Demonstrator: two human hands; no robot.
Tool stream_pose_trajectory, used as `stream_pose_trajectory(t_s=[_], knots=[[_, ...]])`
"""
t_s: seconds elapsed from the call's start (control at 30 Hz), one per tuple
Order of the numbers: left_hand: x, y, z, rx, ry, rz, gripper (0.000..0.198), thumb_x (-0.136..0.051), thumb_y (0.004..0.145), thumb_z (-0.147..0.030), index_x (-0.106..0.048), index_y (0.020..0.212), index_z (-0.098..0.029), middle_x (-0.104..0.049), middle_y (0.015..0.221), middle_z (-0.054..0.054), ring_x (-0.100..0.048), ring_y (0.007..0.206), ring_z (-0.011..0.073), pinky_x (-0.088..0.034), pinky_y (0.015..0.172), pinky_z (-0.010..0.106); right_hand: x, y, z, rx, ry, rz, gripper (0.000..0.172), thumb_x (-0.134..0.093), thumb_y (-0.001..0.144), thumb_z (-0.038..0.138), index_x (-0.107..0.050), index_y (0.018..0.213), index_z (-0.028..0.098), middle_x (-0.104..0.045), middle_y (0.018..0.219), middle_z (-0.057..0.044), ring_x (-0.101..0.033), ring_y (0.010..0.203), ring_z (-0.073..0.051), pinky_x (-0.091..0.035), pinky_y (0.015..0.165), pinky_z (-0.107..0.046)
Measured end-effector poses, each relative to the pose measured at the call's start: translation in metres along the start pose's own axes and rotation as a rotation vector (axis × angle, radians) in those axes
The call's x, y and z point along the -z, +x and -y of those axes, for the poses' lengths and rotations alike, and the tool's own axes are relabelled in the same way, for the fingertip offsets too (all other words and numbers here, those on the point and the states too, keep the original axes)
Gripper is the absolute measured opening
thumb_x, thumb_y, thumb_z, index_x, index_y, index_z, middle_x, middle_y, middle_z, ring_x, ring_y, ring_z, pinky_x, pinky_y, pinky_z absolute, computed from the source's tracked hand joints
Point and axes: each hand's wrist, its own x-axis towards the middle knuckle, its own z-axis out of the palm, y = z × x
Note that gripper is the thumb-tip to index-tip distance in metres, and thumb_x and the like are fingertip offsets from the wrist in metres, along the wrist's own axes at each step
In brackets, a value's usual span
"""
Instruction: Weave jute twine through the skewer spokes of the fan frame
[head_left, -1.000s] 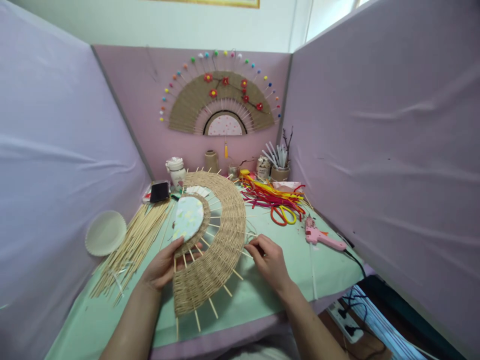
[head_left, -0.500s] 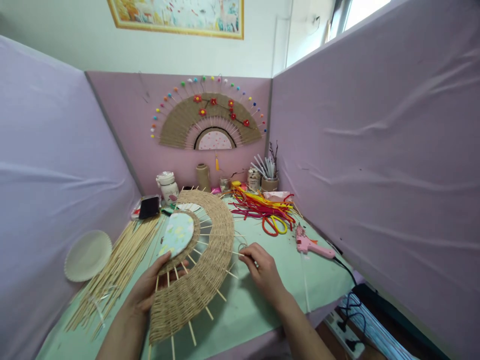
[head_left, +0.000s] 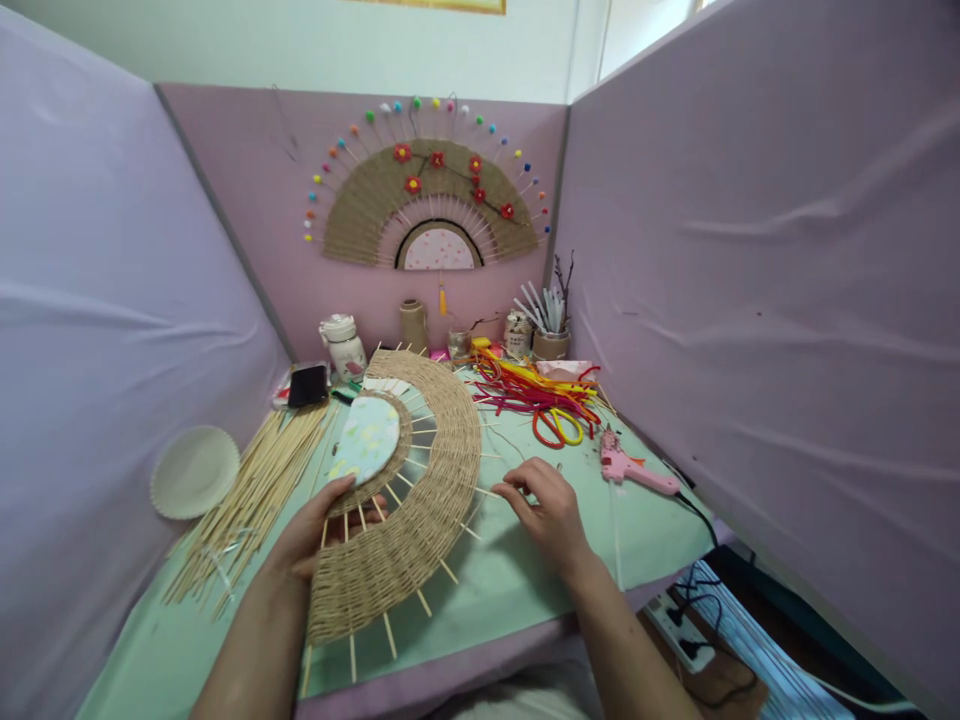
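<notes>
A half-round woven fan (head_left: 442, 470) is tilted in front of me, its tan twine band woven across thin wooden sticks that jut past the outer edge. A pale blue floral half-disc (head_left: 367, 440) fills its inner part. My left hand (head_left: 322, 525) is closed on the inner rim, thumb in front and fingers behind, partly hidden by the sticks. On the right edge, my right hand (head_left: 544, 505) pinches at the tip of one protruding stick (head_left: 486, 491). A loose thin strand (head_left: 510, 440) lies just beyond that hand; whether its fingers also hold twine cannot be made out.
Bundled wooden sticks (head_left: 262, 480) and a white scalloped dish (head_left: 196, 472) are at left. Red and yellow pipe cleaners (head_left: 532, 390), scissors (head_left: 559, 428) and a pink glue gun (head_left: 637, 470) with a cord lie right. A finished fan (head_left: 360, 215) hangs on the back panel.
The view has tipped down and shifted slightly, so the back panel sits higher. My left hand keeps its hold on the fan; the right hand stays pinched at the stick tip.
</notes>
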Motion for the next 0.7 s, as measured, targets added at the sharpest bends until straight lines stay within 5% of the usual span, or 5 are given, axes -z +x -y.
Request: stream_pose_trajectory(t_s=[0.17, 0.7], knots=[[0.0017, 0.0019, 0.001, -0.016, 0.023, 0.004, 0.026, -0.053, 0.085, -0.027, -0.07, 0.078, -0.008, -0.071, 0.063, 0.015, -0.067, 0.052, 0.0216, -0.054, 0.051, 0.028, 0.0005, 0.0008, -0.0026, 0.037, 0.048, 0.021, 0.007, -0.055, 0.09, 0.02, -0.061, 0.092, 0.021, -0.063, 0.082, -0.007, -0.058, 0.079, -0.019, -0.047, 0.069, -0.032], [0.0032, 0.0025, 0.0014, -0.027, 0.022, -0.032, 0.024, -0.058, 0.082, -0.026, -0.071, 0.088, -0.007, -0.072, 0.062, 0.014, -0.067, 0.05, 0.0232, -0.054, 0.047, 0.029, 0.0016, -0.0006, -0.0011, 0.022, 0.004, 0.032, 0.005, -0.058, 0.089, 0.022, -0.06, 0.084, 0.021, -0.063, 0.078, -0.005, -0.056, 0.075, -0.019, -0.044, 0.068, -0.033]])
